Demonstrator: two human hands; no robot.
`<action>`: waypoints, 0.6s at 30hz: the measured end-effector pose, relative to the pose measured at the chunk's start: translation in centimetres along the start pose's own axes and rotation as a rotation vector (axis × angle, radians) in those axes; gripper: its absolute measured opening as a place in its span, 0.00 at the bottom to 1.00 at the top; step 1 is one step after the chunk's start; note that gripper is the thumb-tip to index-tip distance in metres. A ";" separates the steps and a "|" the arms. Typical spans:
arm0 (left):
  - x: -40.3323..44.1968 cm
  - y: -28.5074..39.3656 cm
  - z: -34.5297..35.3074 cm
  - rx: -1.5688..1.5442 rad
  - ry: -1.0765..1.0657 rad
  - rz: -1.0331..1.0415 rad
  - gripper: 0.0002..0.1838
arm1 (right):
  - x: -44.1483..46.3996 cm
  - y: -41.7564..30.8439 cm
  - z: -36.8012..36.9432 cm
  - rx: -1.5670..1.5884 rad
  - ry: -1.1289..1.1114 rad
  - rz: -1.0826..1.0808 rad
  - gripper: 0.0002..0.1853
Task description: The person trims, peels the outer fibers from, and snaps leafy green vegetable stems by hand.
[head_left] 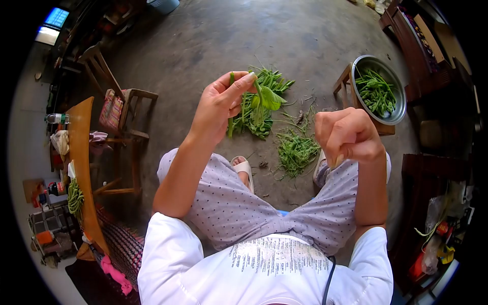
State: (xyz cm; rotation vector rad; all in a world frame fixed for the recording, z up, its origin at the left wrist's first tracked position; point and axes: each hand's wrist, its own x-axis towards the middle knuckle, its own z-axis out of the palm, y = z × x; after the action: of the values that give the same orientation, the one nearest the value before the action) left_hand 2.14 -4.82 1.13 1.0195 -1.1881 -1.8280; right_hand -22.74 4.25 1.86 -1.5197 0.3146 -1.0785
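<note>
My left hand (222, 104) is closed on a green stem with a leaf (269, 97), pinched between thumb and forefinger; another piece of green stem (231, 107) hangs along its palm. Behind the held leaf, a pile of leafy greens (259, 122) lies on the floor. My right hand (348, 134) is raised over my knee with its fingers bent and the fingertips together; what they hold, if anything, is too small to tell. Below and between the hands sits a smaller heap of thin green scraps (296, 152).
A metal basin (399, 107) with green stems rests on a wooden stool (343, 84) at the right. At the left are a wooden chair (129, 104) and a wooden table (81, 147) with a bottle (57, 118). A blue bucket (163, 5) stands at the top.
</note>
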 end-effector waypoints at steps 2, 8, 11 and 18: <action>-0.1 0.0 0.1 0.007 0.012 0.013 0.11 | -0.6 0.8 -0.6 -0.098 -0.030 0.208 0.11; -0.2 -0.1 0.4 0.007 -0.009 -0.038 0.10 | -0.7 3.9 1.0 -1.346 0.150 0.515 0.17; -0.2 -0.1 0.4 -0.004 -0.026 -0.081 0.09 | 0.5 3.5 1.3 -1.234 0.180 0.550 0.10; -0.3 -0.3 0.5 -0.036 -0.116 -0.163 0.07 | 0.8 2.4 1.2 -1.194 0.500 0.158 0.05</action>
State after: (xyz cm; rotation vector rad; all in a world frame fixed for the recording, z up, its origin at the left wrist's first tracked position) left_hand 1.81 -4.28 1.04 1.0275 -1.1644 -2.0529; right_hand -20.51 3.80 0.21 -2.1385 1.6148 -1.1818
